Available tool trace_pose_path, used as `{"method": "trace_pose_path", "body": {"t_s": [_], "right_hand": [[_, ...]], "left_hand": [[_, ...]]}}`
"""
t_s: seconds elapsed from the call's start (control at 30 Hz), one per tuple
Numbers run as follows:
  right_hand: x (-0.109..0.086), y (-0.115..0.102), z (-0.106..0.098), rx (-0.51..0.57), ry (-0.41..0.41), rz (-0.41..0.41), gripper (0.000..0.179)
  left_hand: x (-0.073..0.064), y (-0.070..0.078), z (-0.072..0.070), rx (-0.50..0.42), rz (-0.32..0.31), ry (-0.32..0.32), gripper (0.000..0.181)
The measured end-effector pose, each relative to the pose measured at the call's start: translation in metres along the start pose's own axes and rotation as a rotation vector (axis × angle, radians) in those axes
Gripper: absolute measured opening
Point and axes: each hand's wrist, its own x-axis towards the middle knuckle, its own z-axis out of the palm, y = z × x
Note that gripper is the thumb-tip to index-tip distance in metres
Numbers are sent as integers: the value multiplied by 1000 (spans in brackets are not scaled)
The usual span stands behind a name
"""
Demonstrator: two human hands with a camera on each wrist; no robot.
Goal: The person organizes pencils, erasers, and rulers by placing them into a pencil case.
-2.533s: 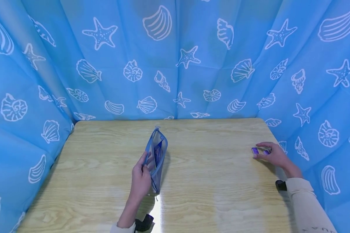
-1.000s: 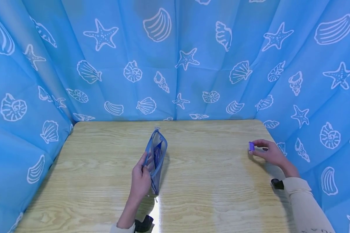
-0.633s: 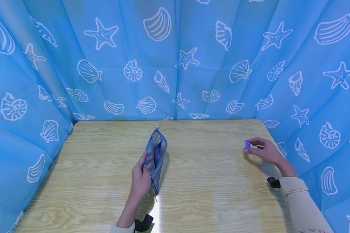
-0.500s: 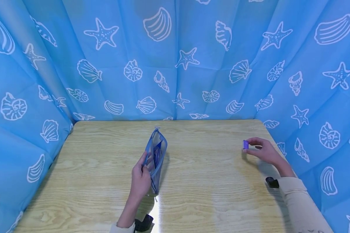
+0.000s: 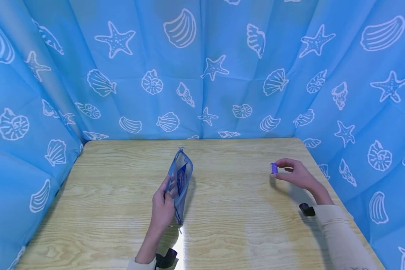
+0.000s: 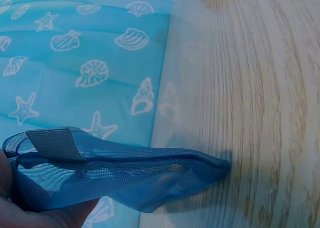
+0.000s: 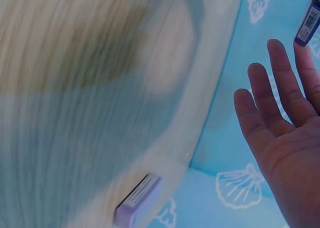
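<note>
My left hand (image 5: 164, 200) grips a blue mesh zip pouch (image 5: 181, 179) by its open top edge, standing it on edge on the wooden table (image 5: 229, 217). Something blue shows inside the pouch. In the left wrist view the pouch (image 6: 115, 173) sags from that hand (image 6: 30, 218). My right hand (image 5: 295, 174) pinches a small purple box (image 5: 274, 168) between thumb and fingertips, just above the table's right side. The right wrist view shows the same box (image 7: 308, 20) at the fingertips of my right hand (image 7: 285, 128), the other fingers straight. A second small purple box (image 7: 136, 202) lies on the table.
Blue curtains printed with shells and starfish (image 5: 202, 75) close in the table on the back, left and right. The table's right edge (image 5: 327, 176) runs close behind my right hand. Black wrist straps (image 5: 307, 209) sit on both forearms.
My right hand picked up one purple box from the table's right edge and carried it leftward. The left hand and the pouch stayed put.
</note>
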Motion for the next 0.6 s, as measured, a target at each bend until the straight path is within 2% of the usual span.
{"method": "trace_pose_path", "body": {"t_s": [0.3, 0.6], "right_hand": [[14, -17, 20, 28, -43, -60, 42], [32, -47, 43, 11, -113, -141, 41]], "left_hand": [[2, 0, -1, 16, 13, 0, 55], [1, -2, 0, 14, 28, -9, 56]]}}
